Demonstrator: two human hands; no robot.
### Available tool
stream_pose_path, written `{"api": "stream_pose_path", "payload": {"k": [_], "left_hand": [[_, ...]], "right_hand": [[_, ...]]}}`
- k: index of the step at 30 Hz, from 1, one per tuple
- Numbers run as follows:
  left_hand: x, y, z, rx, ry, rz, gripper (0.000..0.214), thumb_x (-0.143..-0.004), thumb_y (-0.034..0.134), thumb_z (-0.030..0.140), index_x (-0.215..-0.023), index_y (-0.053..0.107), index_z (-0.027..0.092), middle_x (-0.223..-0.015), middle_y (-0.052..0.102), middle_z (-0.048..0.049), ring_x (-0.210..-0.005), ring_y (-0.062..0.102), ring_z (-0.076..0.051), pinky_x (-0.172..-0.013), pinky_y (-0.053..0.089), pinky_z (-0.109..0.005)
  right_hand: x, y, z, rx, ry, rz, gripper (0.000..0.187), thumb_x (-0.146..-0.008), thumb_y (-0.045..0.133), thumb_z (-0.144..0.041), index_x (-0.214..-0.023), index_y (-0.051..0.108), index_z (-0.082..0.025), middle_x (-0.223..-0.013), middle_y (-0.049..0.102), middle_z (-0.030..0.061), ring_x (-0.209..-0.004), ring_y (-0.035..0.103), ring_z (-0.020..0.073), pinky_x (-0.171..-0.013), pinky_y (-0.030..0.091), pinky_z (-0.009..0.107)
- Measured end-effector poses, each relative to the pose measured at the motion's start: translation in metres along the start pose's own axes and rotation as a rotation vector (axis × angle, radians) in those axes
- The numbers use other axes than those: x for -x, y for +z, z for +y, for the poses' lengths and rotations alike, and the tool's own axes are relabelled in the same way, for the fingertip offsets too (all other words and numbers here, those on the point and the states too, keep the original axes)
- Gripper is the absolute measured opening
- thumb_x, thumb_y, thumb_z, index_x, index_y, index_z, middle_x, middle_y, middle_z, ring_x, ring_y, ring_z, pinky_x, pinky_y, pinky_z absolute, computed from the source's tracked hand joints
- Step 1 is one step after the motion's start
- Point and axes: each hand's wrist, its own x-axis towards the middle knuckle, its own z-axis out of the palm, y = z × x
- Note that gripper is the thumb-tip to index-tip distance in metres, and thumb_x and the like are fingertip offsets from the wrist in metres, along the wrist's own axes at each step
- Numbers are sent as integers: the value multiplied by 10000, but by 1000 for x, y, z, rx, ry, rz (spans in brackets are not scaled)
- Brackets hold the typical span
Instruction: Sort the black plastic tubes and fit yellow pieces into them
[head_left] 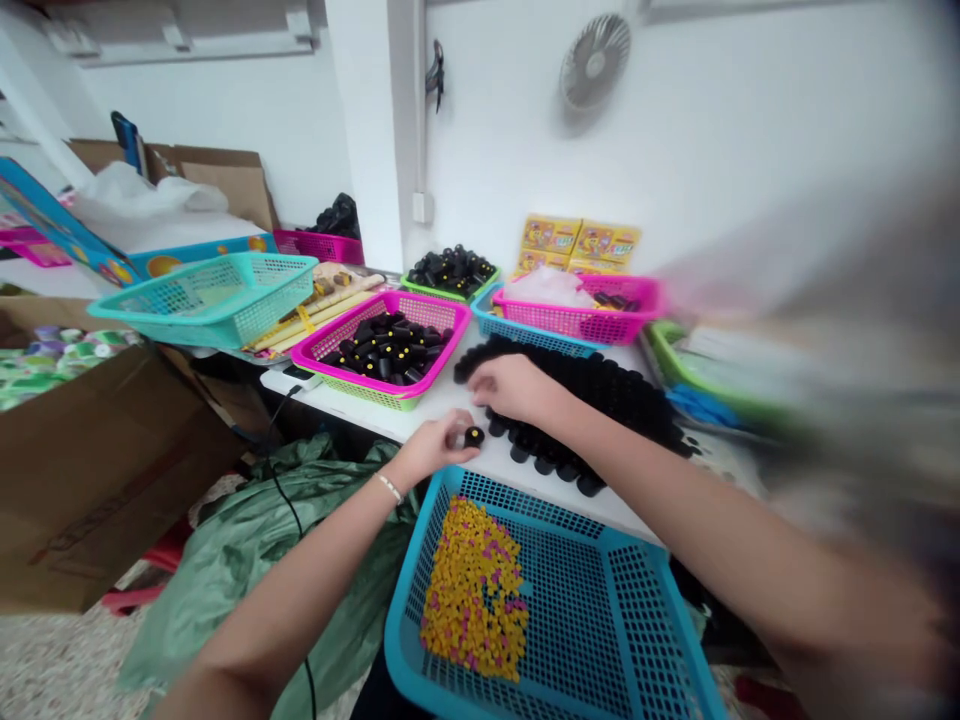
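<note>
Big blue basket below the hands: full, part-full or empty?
Part-full: small yellow and pink pieces lie in the left part of the blue basket as pictured, while its mesh floor shows bare to their right.

No text is being clearly shown: illegible print (606, 243) is being borne by yellow packs (551, 236) at the table's (405, 420) far edge, faint marks (97, 525) by the cardboard box (120, 440).

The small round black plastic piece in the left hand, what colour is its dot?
Yellow; the dot on that black piece shows best in the head view.
</note>
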Motion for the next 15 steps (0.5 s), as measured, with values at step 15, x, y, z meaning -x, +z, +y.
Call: {"api": "stream_pose_path", "payload": {"k": [15], "left_hand": [[-3, -22, 55, -308, 14, 103, 249, -802, 688, 404, -956, 592, 233, -770, 651, 6, -662, 610, -174, -656, 472, -278]], "right_hand": [[161, 231, 22, -373, 103, -326, 221, -727, 607, -122, -908, 723, -170, -1067, 694, 115, -922, 667, 240, -728, 467, 284]]}}
